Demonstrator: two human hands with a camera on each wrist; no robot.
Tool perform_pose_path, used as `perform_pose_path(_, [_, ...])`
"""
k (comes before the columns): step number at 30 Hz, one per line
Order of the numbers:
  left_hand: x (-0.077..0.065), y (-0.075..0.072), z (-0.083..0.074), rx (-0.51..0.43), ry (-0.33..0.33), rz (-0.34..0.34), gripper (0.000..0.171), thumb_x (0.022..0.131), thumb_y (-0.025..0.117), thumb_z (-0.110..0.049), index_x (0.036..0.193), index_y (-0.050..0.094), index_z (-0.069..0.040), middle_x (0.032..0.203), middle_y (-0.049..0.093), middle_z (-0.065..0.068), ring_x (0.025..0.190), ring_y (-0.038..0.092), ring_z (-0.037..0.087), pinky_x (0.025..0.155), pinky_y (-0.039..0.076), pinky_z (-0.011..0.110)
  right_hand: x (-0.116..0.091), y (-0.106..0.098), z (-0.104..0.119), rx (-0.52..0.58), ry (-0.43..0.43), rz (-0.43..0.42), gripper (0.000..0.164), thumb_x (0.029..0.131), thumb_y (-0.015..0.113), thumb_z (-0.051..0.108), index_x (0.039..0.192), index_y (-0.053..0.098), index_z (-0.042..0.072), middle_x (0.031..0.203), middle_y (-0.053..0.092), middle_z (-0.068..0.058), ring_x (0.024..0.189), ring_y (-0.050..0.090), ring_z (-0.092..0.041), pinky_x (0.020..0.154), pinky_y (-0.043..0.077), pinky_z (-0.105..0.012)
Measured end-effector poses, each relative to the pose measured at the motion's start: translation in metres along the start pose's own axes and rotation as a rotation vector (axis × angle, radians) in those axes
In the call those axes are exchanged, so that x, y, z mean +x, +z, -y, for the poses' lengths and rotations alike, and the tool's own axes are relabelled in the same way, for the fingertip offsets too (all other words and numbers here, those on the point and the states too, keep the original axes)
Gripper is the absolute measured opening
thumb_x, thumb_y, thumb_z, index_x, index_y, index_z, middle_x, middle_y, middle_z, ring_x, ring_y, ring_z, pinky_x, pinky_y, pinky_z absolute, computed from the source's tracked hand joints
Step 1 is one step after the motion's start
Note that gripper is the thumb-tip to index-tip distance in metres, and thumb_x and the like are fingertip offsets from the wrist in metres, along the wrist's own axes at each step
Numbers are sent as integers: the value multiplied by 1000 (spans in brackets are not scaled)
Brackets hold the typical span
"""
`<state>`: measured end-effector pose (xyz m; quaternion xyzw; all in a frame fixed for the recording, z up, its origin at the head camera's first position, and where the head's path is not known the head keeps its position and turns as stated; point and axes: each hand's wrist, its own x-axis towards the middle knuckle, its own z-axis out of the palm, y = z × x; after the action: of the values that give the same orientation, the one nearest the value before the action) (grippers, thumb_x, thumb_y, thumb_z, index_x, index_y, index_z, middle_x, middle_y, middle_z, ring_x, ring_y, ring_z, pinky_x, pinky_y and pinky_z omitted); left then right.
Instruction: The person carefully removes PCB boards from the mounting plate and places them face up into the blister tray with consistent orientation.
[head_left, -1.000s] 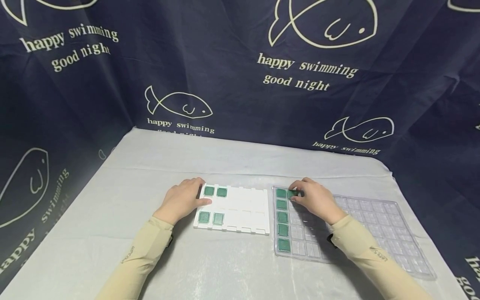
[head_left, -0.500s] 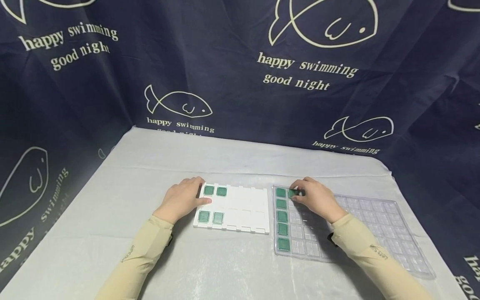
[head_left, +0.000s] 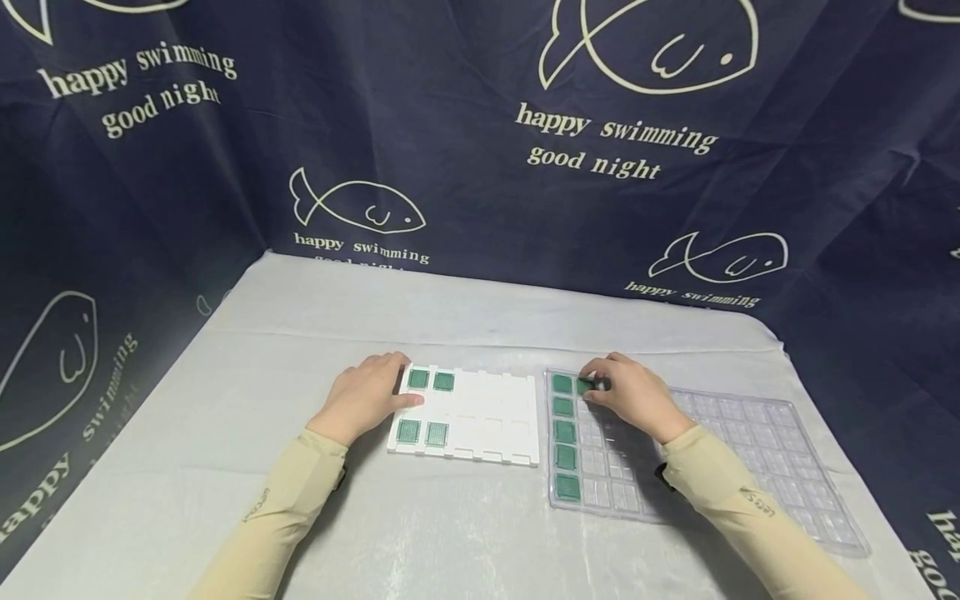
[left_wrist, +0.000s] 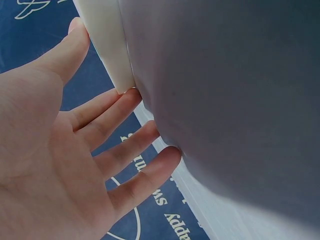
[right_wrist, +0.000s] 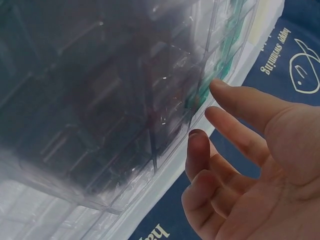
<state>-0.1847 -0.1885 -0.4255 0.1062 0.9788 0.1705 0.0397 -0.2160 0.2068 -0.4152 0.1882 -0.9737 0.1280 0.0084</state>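
My left hand (head_left: 362, 400) holds the left end of a white slotted tray (head_left: 474, 404), thumb over its edge and fingertips at the far corner. Four-sided green chips (head_left: 437, 434) sit in several of its recesses, in two pairs. In the left wrist view the tray corner (left_wrist: 107, 47) lies between thumb and fingers (left_wrist: 112, 117). My right hand (head_left: 633, 400) pinches a green chip (head_left: 582, 385) at the top of the second column of a clear plastic tray (head_left: 720, 525); fingertips partly hide it. A column of green chips (head_left: 565, 432) fills that tray's left side.
A pale cloth covers the table (head_left: 375, 533). A dark blue curtain (head_left: 480, 208) with fish drawings and lettering hangs behind and at both sides. A narrow gap separates the two trays.
Both hands keep their places on the white tray and at the green chip. The view shifts very slightly; nothing else visibly moves.
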Motion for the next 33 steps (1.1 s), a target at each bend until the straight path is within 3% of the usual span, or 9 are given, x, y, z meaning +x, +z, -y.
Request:
perform_pose_path(17, [1, 1, 1, 10, -2, 5, 58, 88, 75, -48, 129, 59, -11, 127, 69, 7, 116, 63, 29, 87, 52, 49, -1, 0, 0, 2, 17, 3, 27, 84, 82, 21, 110, 75, 15, 100, 70, -7, 84, 66, -22, 72, 54, -46])
perform_pose_path(26, [0, 1, 1, 5, -1, 1, 57, 88, 76, -48, 129, 59, -11, 126, 69, 7, 117, 63, 30, 87, 52, 49, 0, 0, 3, 14, 28, -3, 24, 86, 79, 21, 109, 74, 13, 103, 75, -7, 97, 71, -30, 82, 55, -53])
perform_pose_path(33, [-1, 0, 0, 8, -4, 3, 58, 88, 75, -48, 130, 59, -11, 128, 68, 8, 119, 63, 30, 87, 52, 50, -1, -1, 9, 8, 36, -4, 28, 87, 79, 22, 112, 73, 11, 105, 75, -9, 97, 72, -32, 84, 56, -54])
